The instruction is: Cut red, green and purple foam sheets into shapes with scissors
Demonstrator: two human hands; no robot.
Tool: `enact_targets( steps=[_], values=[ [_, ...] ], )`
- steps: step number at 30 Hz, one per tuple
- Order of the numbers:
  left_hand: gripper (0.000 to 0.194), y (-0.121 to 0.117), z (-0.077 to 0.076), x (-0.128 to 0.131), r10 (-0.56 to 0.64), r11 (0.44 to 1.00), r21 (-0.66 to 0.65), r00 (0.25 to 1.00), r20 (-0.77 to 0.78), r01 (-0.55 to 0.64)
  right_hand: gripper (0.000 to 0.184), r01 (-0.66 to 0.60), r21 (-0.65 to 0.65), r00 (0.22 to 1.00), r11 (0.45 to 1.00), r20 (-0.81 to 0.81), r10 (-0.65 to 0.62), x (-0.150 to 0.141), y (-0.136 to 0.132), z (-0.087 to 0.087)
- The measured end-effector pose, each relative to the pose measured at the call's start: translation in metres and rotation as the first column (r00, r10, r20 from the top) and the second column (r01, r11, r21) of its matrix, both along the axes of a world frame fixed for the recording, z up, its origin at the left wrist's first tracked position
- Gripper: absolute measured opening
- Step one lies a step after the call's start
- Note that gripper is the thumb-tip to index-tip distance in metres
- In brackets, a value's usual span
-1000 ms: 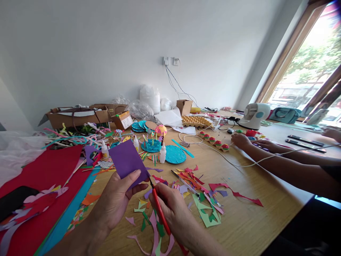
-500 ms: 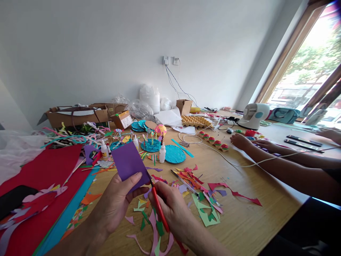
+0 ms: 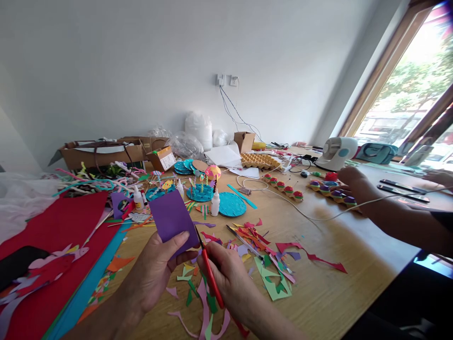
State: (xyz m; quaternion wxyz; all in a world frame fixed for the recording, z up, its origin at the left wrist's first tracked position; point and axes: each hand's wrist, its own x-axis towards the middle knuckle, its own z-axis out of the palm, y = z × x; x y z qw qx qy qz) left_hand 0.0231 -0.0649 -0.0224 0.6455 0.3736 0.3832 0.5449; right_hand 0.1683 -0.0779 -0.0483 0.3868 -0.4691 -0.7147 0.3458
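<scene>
A rectangular piece of purple paper (image 3: 170,215) is pinched in my left hand (image 3: 155,264), the thumb lying across its lower front. My right hand (image 3: 230,274) grips red-handled scissors (image 3: 211,278), whose dark blades point up at the paper's right edge. Whether the blades are cutting into it I cannot tell. Below and around both hands lie scraps of coloured paper, among them a light green cut-out sheet (image 3: 272,278) and pink strips (image 3: 204,302). A white glue bottle (image 3: 215,204) stands beyond the paper, beside a round blue plate (image 3: 232,204).
At right, another person's arm (image 3: 392,217) reaches over painted egg-carton pieces (image 3: 332,192), near a white fan (image 3: 336,155). A white cable (image 3: 311,220) crosses the table. Red sheets (image 3: 53,236) lie at left, with pipe cleaners (image 3: 95,177) and a cardboard box (image 3: 99,156) behind.
The other person's near arm has shifted right and drawn back, uncovering the purple-topped egg-carton row. My hands, the purple paper and the scissors have barely moved.
</scene>
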Motion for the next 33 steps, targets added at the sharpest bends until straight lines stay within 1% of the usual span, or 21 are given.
enact_targets(
  steps=[7, 13, 17, 19, 24, 33],
  values=[
    [0.014, -0.0020, -0.0040, 0.0010, -0.037, 0.999, -0.022, 0.999, 0.000, 0.037, 0.027, -0.005, -0.032, 1.000, 0.999, 0.000, 0.005, 0.0005, -0.0007, -0.0004],
    [0.016, -0.0010, -0.0027, 0.0016, -0.028, 0.999, -0.027, 1.000, 0.009, 0.028, 0.026, -0.027, -0.035, 1.000, 0.999, 0.003, 0.028, 0.0023, -0.0023, -0.0004],
    [0.016, -0.0008, -0.0025, 0.0008, -0.007, 0.999, -0.032, 1.000, 0.027, 0.008, 0.028, -0.038, -0.035, 0.999, 0.999, 0.015, 0.038, 0.0030, -0.0023, 0.0003],
    [0.015, -0.0013, -0.0023, 0.0000, 0.005, 0.999, -0.049, 0.999, 0.034, -0.003, 0.029, -0.045, -0.056, 0.999, 0.997, 0.008, 0.046, 0.0028, -0.0023, 0.0009],
    [0.013, -0.0042, -0.0019, -0.0001, -0.018, 0.997, -0.077, 0.999, 0.027, 0.020, 0.026, -0.067, -0.096, 0.998, 0.993, -0.025, 0.065, 0.0017, -0.0026, 0.0031],
    [0.015, -0.0073, -0.0028, 0.0048, -0.020, 0.997, -0.074, 1.000, -0.004, 0.020, 0.027, -0.074, -0.086, 0.996, 0.994, -0.061, 0.069, 0.0026, -0.0006, 0.0005]
  ],
)
